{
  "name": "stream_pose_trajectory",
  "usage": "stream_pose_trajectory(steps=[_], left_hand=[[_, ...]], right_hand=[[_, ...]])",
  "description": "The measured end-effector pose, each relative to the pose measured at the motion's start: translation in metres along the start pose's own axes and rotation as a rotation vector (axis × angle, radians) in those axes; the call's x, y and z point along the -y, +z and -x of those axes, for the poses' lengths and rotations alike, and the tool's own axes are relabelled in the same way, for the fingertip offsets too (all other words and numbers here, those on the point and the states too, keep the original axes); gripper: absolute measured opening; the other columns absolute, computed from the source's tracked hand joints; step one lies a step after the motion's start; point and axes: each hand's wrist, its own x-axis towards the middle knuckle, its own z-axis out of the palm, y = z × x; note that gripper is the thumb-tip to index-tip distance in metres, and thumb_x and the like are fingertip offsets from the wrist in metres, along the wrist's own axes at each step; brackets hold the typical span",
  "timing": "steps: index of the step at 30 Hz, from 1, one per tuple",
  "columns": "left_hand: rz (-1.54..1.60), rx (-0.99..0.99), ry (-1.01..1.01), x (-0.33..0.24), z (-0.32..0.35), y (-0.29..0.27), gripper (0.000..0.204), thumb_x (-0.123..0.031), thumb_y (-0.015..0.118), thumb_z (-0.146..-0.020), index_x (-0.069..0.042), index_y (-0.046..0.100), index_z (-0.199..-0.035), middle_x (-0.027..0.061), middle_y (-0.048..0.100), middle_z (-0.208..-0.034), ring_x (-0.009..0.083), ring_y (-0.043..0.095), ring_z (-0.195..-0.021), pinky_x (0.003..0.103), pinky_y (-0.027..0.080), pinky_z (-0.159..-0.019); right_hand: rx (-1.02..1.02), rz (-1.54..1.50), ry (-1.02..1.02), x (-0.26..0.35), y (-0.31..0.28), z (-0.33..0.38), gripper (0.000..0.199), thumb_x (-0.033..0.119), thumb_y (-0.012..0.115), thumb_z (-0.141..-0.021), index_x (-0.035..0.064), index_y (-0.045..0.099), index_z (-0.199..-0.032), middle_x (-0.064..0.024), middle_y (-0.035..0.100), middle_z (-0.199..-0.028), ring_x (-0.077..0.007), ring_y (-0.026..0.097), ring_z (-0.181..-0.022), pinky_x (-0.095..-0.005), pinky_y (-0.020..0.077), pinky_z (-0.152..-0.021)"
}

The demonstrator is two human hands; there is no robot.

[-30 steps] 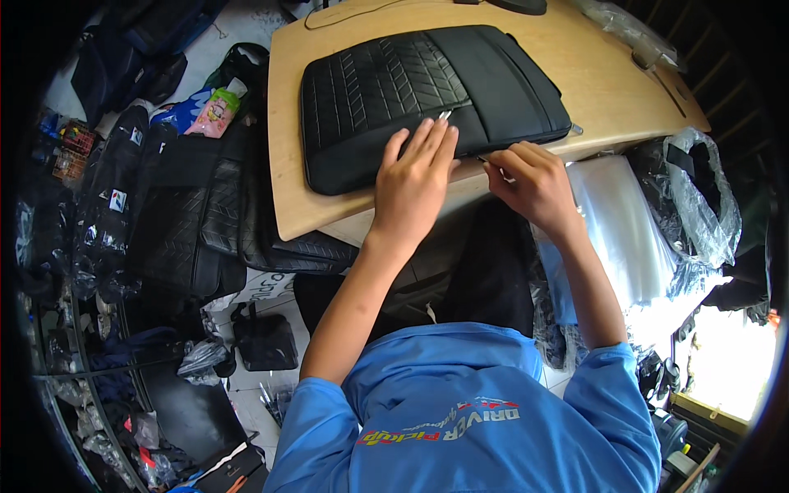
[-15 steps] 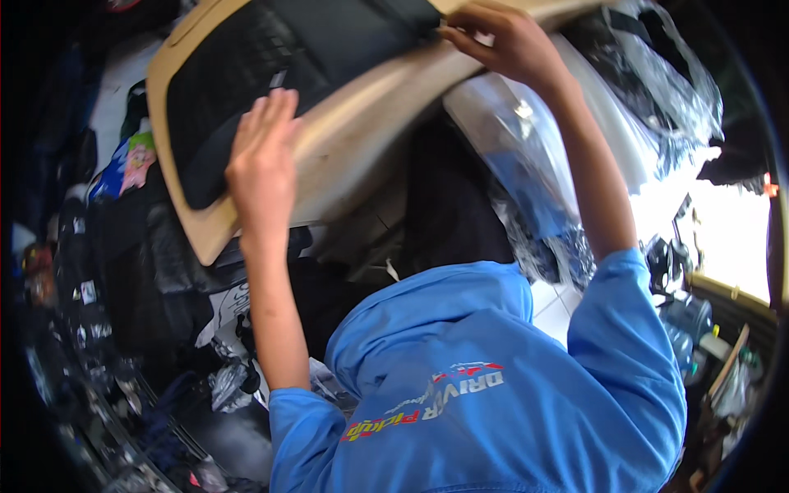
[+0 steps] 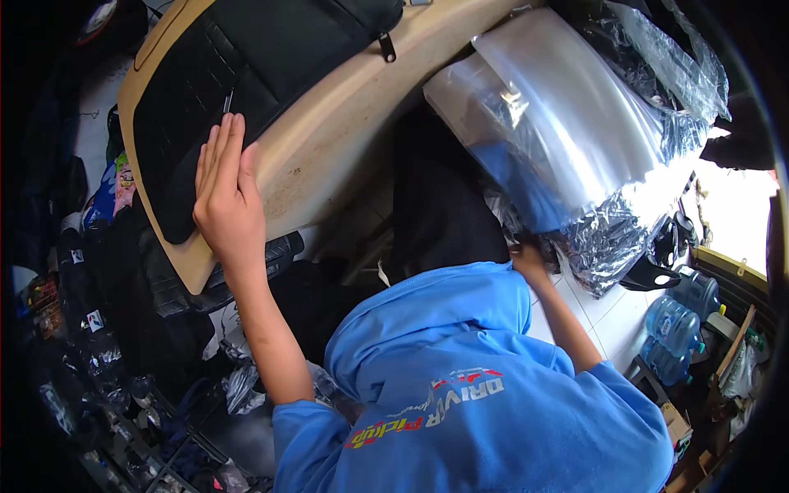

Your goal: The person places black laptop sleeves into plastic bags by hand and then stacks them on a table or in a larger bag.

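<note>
A flat black leather-like piece (image 3: 283, 62) with seams lies on a tan board (image 3: 308, 160) with a rounded edge. A black zipper pull (image 3: 387, 48) hangs from its right side. My left hand (image 3: 226, 193) rests on the black piece near its lower edge, fingers stretched out and side by side. Just beyond those fingertips is a thin shiny strip (image 3: 228, 102), too small to identify. Low by my right hip, my right hand (image 3: 530, 259) is beside crinkled clear plastic wrapping (image 3: 596, 255); its fingers are in shadow and partly hidden.
A stack of clear plastic sheets (image 3: 567, 99) stands to the right of the board. Blue water jugs (image 3: 674, 320) sit on the tiled floor (image 3: 588, 308) farther right. Several dark wrapped items (image 3: 94, 329) line the left side. A folded black piece (image 3: 177, 275) lies below the board.
My right hand has left the far right end of the black piece and dropped to beside my hip. My left hand remains on the black piece. The view has shifted somewhat.
</note>
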Motion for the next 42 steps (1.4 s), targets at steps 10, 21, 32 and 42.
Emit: stream_pose_trajectory(steps=[10, 21, 32, 42], left_hand=[[-0.036, 0.045, -0.059, 0.003, -0.002, -0.005, 0.029, -0.012, 0.055, -0.09, -0.005, 0.059, -0.118, 0.0119, 0.059, -0.119, 0.0283, 0.052, -0.118, 0.037, 0.04, -0.098], [0.023, -0.164, -0.041, -0.021, 0.001, -0.011, 0.027, 0.0, 0.054, -0.085, 0.0, 0.062, -0.111, 0.0146, 0.061, -0.116, 0.0302, 0.053, -0.116, 0.037, 0.042, -0.095], [1.813, 0.731, -0.366, -0.138, 0.055, -0.007, 0.074, -0.054, 0.063, -0.079, 0.003, 0.046, -0.123, 0.0134, 0.056, -0.117, 0.0211, 0.056, -0.107, 0.032, 0.043, -0.089], [1.63, 0.353, -0.65, -0.104, 0.045, -0.027, 0.014, -0.01, 0.061, -0.087, 0.0, 0.064, -0.096, 0.0079, 0.065, -0.079, 0.0108, 0.06, -0.064, 0.021, 0.045, -0.054]], right_hand=[[-0.037, 0.138, -0.124, -0.006, 0.05, -0.057, 0.035, 0.026, 0.048, -0.088, 0.0032, 0.058, -0.112, -0.0245, 0.061, -0.105, -0.0426, 0.057, -0.099, -0.0432, 0.0459, -0.082], [0.442, 0.272, -0.201, 0.113, -0.192, 0.097, 0.017, 0.022, 0.068, -0.078, 0.0059, 0.067, -0.084, -0.0129, 0.065, -0.075, -0.0283, 0.063, -0.066, -0.0356, 0.0478, -0.063], [0.361, -0.356, -0.667, 0.253, -0.226, 0.054, 0.021, 0.016, 0.065, -0.086, -0.0025, 0.063, -0.095, -0.0026, 0.063, -0.081, -0.0084, 0.057, -0.074, -0.0234, 0.0459, -0.066], [0.281, -0.515, -0.761, 0.319, -0.164, 0.015, 0.032, 0.026, 0.069, -0.083, -0.0019, 0.065, -0.098, -0.004, 0.065, -0.085, -0.0096, 0.06, -0.079, -0.0243, 0.0481, -0.072]])
